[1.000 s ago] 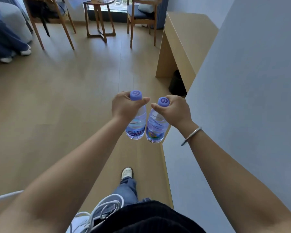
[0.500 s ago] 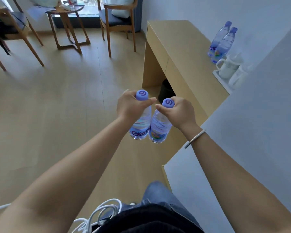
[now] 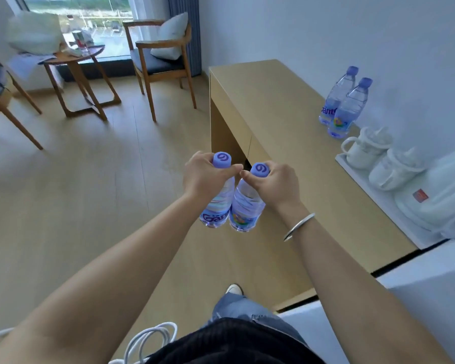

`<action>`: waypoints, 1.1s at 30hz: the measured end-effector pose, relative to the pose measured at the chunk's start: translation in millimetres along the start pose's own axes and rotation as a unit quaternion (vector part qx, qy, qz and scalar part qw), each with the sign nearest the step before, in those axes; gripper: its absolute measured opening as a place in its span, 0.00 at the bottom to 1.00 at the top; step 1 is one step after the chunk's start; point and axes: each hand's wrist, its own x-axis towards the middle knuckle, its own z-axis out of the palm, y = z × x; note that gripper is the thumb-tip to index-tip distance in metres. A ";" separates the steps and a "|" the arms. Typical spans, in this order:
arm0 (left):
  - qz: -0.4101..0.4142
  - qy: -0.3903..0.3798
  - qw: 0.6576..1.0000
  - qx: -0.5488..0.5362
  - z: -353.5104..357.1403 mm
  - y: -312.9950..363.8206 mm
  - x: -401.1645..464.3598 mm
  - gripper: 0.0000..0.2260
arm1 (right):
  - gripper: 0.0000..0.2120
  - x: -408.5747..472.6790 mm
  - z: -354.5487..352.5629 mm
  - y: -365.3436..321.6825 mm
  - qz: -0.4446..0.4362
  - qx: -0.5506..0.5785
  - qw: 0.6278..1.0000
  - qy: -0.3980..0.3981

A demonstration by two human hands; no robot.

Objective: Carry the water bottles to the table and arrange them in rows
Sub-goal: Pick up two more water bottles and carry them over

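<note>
Left hand [image 3: 204, 177]: our fingers wrap the left bottle [image 3: 218, 203] by its neck, above the floor.
Right hand [image 3: 276, 183]: gripping the right bottle [image 3: 244, 208] likewise, short of the worktop [image 3: 279, 122].
Risk: dangling bottles could slip, or topple the standing pair [image 3: 342, 103] when set beside them.

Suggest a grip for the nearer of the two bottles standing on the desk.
Grip the nearer standing bottle by the neck just under its purple cap, coming from above. It stands upright, tight against the farther bottle with the wall behind and a white mug beside it, so side access looks cramped.
</note>
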 end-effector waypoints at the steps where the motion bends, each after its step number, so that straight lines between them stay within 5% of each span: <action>1: 0.007 0.000 1.000 -0.001 4.8 5.7 18.6 0.19 | 0.25 17.0 -0.8 1.2 0.002 -0.004 1.000 0.008; 11: 0.041 0.001 0.997 -0.060 76.7 67.1 179.7 0.16 | 0.27 170.1 -32.0 25.2 0.041 -0.019 0.993 0.108; 23: 0.011 -0.167 0.980 -0.112 202.1 92.4 328.1 0.15 | 0.27 307.9 -45.2 101.1 0.159 -0.070 0.960 0.221; 33: 0.030 -0.265 0.961 -0.079 292.8 132.8 465.7 0.18 | 0.17 436.3 -56.4 134.3 0.294 -0.150 0.907 0.261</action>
